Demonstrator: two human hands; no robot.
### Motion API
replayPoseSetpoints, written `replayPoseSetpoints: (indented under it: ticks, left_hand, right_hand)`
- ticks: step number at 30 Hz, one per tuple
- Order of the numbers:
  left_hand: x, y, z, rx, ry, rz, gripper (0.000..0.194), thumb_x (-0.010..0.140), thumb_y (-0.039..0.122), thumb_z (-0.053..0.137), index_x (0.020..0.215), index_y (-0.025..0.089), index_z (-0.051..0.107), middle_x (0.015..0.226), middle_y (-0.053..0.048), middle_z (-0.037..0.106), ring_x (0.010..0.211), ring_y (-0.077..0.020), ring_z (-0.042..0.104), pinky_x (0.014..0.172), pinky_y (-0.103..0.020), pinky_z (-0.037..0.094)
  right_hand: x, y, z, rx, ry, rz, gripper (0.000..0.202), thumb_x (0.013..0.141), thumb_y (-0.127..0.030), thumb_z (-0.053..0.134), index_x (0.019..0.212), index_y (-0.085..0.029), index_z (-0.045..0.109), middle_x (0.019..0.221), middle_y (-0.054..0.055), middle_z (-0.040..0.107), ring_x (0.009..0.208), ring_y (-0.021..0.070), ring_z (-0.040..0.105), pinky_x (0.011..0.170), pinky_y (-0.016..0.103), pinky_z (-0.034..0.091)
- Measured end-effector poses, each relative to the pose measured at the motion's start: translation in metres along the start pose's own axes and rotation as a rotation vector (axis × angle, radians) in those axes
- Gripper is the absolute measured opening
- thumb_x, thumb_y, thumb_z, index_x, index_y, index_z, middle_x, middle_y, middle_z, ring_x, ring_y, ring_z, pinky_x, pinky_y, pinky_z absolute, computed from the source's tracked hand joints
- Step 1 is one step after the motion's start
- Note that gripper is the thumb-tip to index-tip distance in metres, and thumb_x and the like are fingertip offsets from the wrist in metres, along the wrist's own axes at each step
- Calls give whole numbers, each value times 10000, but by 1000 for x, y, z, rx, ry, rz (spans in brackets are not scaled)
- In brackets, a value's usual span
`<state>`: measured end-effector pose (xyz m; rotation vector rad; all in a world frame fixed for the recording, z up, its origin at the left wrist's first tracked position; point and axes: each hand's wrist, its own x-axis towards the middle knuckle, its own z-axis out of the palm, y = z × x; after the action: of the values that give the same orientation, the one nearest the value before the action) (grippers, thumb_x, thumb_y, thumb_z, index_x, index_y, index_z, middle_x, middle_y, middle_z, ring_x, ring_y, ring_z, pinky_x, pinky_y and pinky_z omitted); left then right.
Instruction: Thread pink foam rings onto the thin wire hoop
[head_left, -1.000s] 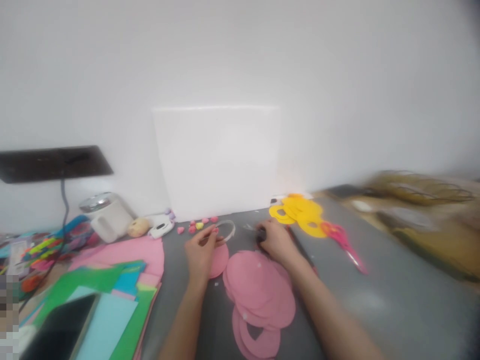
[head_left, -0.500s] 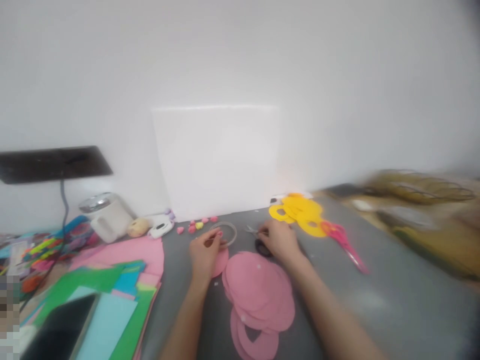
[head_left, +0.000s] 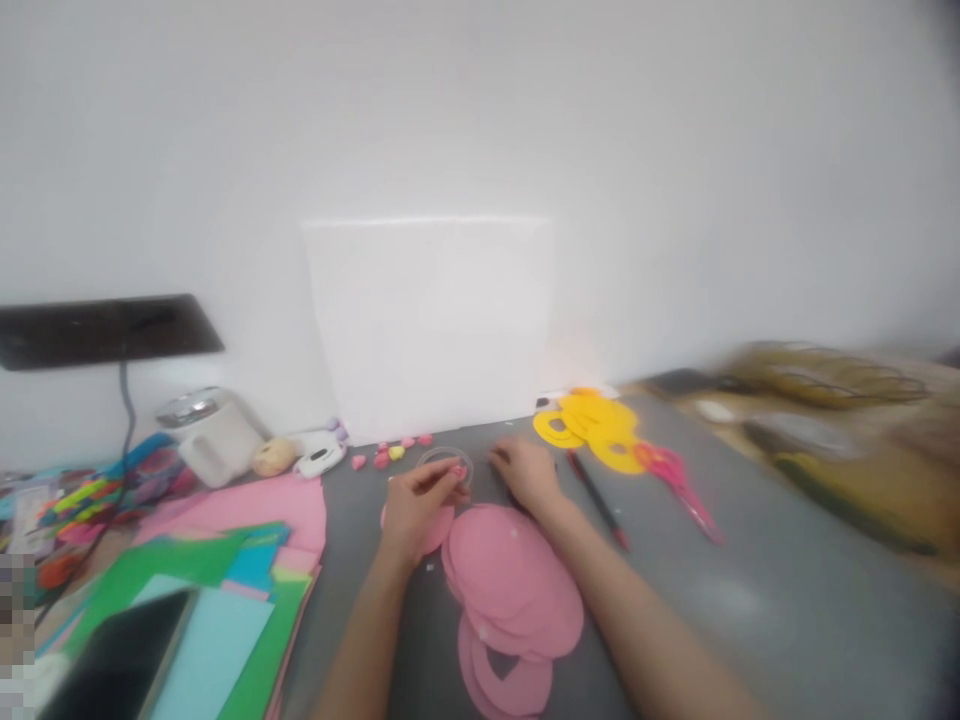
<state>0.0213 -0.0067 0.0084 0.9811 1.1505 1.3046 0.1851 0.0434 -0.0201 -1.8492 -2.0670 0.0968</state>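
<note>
My left hand [head_left: 416,510] is closed in a pinch, with a small pink piece [head_left: 457,470] at its fingertips, too blurred to name. Beneath that hand lies a pink paper circle [head_left: 437,535], and behind it a clear tape roll [head_left: 446,453] rests on the table. My right hand [head_left: 529,475] is low over the table, its fingers curled together; whatever they hold is hidden. Something dark shows slightly under its palm. Between my forearms lie overlapping pink paper circles [head_left: 517,580], with cut-out pink rings [head_left: 525,690] at the near end.
Yellow paper shapes [head_left: 600,420], a black-and-red pencil [head_left: 600,505] and pink scissors [head_left: 679,490] lie to the right. Small pink and yellow beads [head_left: 396,453] sit near the wall. At left are coloured paper sheets [head_left: 217,610], a phone [head_left: 120,650] and a white mug [head_left: 217,440].
My right hand has shifted left, toward my left hand; the black-handled scissors beside it are now out of sight. The pencil has come into view. My left hand has moved slightly right with the pink piece.
</note>
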Motion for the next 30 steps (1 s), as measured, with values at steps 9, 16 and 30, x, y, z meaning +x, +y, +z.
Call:
replayPoseSetpoints:
  ticks: [9,16,30]
  left_hand:
    - [-1,-2,3,33,-23,4,252,580,256,756,784,108,742,651,-98,700,567,-179,642,603,-310,546]
    - [-2,1,1,73,-33,-14,305,585,306,756,822,115,737,664,-90,697,564,-161,624,561,-271,514]
    - [1,-2,-1,81,-33,-12,315,591,300,755,840,109,732,672,-90,694,560,-153,613,550,-267,510]
  right_hand:
    - [-1,-10,3,-105,-64,18,199,890,-207,436,927,-117,609,942,167,634,789,233,653,619,288,430]
    - [2,-7,-1,-87,-121,106,282,923,-225,345,973,-123,604,934,153,655,822,229,652,643,282,428]
    - [-2,-5,-2,49,-112,87,203,841,-223,468,831,-176,666,873,99,688,798,211,640,633,266,374]
